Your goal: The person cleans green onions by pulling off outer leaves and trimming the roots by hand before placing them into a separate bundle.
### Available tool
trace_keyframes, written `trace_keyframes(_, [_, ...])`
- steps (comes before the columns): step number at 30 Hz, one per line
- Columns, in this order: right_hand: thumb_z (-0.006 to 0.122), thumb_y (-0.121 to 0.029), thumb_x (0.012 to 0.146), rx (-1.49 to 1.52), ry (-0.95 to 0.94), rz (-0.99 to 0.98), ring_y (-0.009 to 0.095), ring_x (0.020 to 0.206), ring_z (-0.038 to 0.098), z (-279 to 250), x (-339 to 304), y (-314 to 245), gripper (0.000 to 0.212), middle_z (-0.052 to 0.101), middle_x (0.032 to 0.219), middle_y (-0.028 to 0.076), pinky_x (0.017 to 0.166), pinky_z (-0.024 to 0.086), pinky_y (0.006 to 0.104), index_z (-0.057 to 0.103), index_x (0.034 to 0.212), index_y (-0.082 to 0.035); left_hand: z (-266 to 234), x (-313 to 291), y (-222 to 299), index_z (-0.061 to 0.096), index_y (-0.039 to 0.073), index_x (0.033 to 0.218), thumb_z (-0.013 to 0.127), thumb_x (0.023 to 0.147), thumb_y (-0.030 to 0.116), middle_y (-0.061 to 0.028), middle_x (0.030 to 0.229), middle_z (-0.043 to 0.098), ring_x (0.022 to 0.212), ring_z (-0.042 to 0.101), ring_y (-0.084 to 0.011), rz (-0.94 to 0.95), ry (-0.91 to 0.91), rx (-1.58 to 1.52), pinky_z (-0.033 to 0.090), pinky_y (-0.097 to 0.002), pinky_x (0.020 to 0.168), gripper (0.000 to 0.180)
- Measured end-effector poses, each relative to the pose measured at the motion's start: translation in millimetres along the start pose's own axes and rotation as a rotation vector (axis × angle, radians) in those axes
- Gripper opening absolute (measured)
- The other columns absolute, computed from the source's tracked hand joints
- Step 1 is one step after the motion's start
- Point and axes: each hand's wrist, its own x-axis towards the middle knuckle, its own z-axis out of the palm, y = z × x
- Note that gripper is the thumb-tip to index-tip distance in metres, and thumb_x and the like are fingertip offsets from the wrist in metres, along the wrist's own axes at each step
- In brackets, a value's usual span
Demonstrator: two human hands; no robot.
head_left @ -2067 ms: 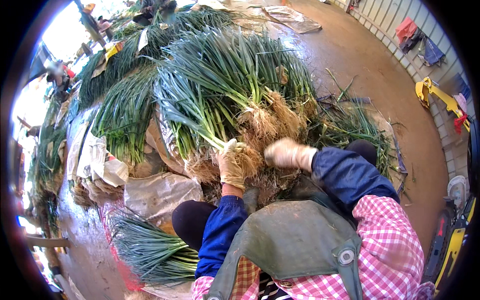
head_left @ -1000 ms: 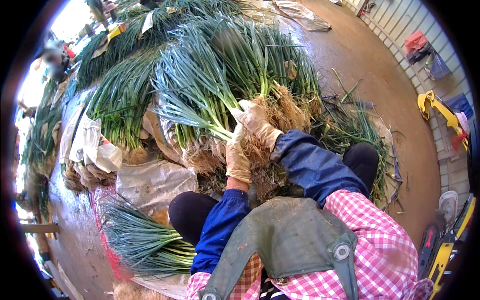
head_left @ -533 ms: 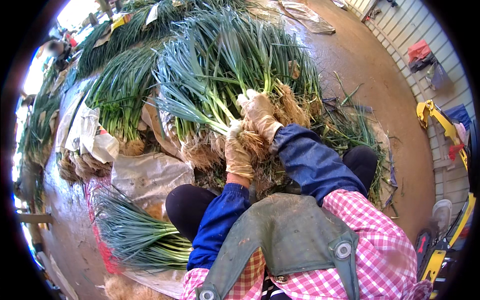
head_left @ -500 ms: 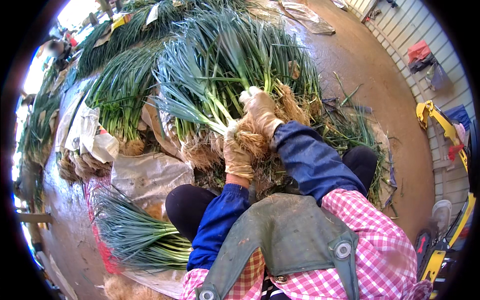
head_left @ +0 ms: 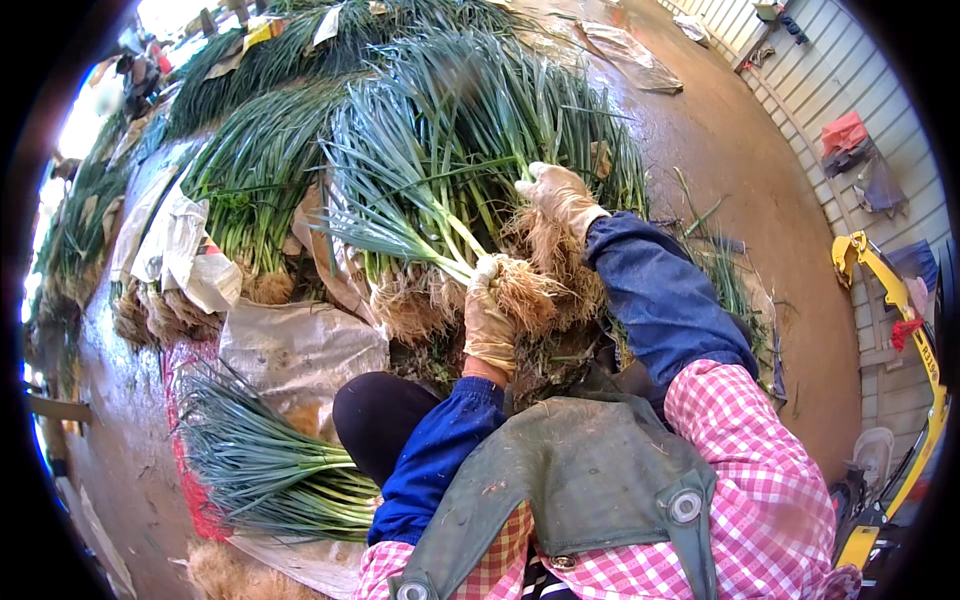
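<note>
In front of me stands a large heap of green onions (head_left: 480, 110), leaves pointing away and pale bushy roots toward me. My left hand (head_left: 488, 322), in a dirty light glove, is closed around a small bunch of green onions (head_left: 445, 235) just above its roots (head_left: 525, 290); the leaves fan out up and to the left. My right hand (head_left: 562, 195), gloved the same way, reaches to the heap's right part. Its fingers are closed round the lower stalk of a green onion there, with hanging roots below the hand.
A trimmed-looking pile of green onions (head_left: 265, 460) lies at my left on a red net (head_left: 195, 490). More green onion heaps (head_left: 255, 160) stand farther left, with whitish sacking (head_left: 300, 345) between. Yellow jointed equipment (head_left: 900, 270) stands at the right by a ribbed wall (head_left: 800, 90).
My right hand has moved right and slightly up, away from my left hand. The left hand has shifted a little to the right, still holding its bunch.
</note>
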Motion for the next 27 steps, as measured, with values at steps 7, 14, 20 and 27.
trace_keyframes(7, [0.064,-0.037,0.086,0.236,0.268,-0.076,0.027,0.093,0.063,8.4,-9.9,-55.4,0.047,0.066,0.106,0.014,0.082,0.05,0.0363,0.058,0.119,-0.005,-18.1,13.2,-7.2,0.061,0.004,0.099,0.056,0.09,0.015,-0.0041,0.085,0.063,0.074,0.061,-0.016,-0.012,0.05,0.021,0.053,-0.0299,0.068,0.015])
trace_keyframes(14, [0.069,-0.04,0.077,0.769,-0.085,0.066,0.029,0.091,0.062,74.0,17.9,-62.7,0.052,0.065,0.099,0.019,0.081,0.046,0.0394,0.061,0.106,0.002,-7.2,14.4,-19.1,0.06,0.007,0.095,0.055,0.09,0.015,-0.0028,0.084,0.064,0.073,0.062,-0.0178,-0.1,0.022,-0.087,0.052,-0.0296,0.07,0.011])
trace_keyframes(20, [0.053,-0.026,0.095,1.486,-0.145,-0.009,0.006,0.055,0.054,49.8,-31.0,-59.3,0.019,0.059,0.075,0.0,0.05,0.048,0.0204,0.058,0.097,-0.008,-3.2,5.7,-1.0,0.059,0.006,0.094,0.056,0.09,0.017,-0.004,0.081,0.062,0.066,0.059,-0.0172,0.013,0.134,-0.018,0.051,-0.0303,0.062,0.012])
trace_keyframes(27, [0.051,-0.03,0.096,1.643,-0.256,0.033,0.004,0.061,0.044,13.5,-96.9,-35.3,0.027,0.05,0.072,-0.004,0.056,0.036,0.0174,0.059,0.087,-0.006,-10.6,15.2,-18.6,0.063,-0.003,0.103,0.063,0.084,0.007,-0.0072,0.095,0.066,0.078,0.064,-0.0165,0.141,-0.039,0.184,0.054,-0.0288,0.071,0.021])
